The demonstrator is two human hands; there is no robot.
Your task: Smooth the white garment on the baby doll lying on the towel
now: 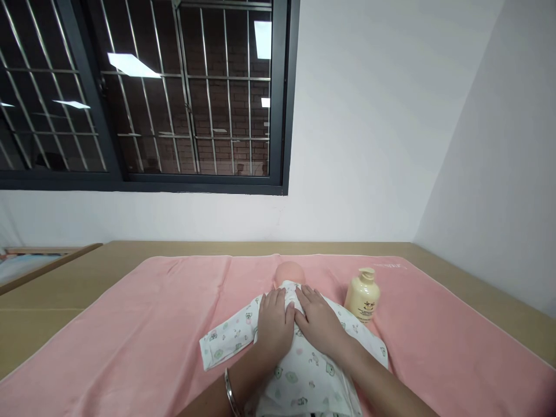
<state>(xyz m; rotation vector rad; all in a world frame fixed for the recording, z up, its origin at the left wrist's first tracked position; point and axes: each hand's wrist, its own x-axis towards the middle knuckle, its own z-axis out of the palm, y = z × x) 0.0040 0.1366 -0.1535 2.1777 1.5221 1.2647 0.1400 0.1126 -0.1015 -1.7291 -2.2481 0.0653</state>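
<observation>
My left hand (274, 324) and right hand (319, 324) lie flat and open, gripping nothing, on the doll (290, 275) in its soft, light printed garment (304, 370) (best pinched at the collar) mid-towel (130, 324), bottle (363, 295) just right.

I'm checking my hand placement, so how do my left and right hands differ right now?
The left hand lies on the printed baby garment beside its spread sleeve; the right hand lies on the side nearer the cream pump bottle. The left wrist wears a metal bangle; the right wrist is bare. Both rest flat, palms down, fingers toward the doll's head, nearly touching over the chest.
</observation>
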